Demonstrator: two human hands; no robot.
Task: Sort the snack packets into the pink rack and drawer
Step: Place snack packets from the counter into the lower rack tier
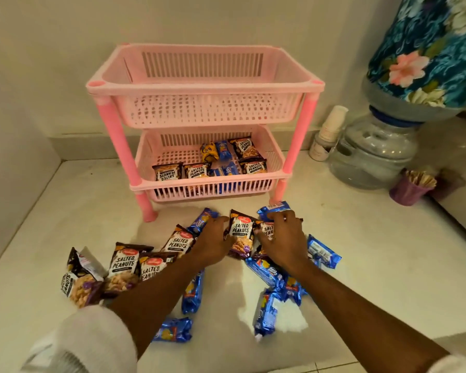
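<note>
A pink two-tier rack [299, 146] stands against the wall. Its top basket [205, 88] holds nothing. The lower basket [172, 157] has several salted peanut packets and blue biscuit packets in it. On the white counter in front lie several dark salted peanut packets [123, 265] and blue biscuit packets [265, 316]. My left hand [213, 240] grips the left edge of a peanut packet [241, 235]. My right hand [283, 240] holds a second peanut packet [267, 230] right beside it, partly hidden under the fingers.
A water dispenser jug [374, 152] with a floral cover stands at the right. A stack of paper cups [330, 127] sits beside it, and a purple cup of wooden sticks [412, 188] is further right. Walls close the left and back sides.
</note>
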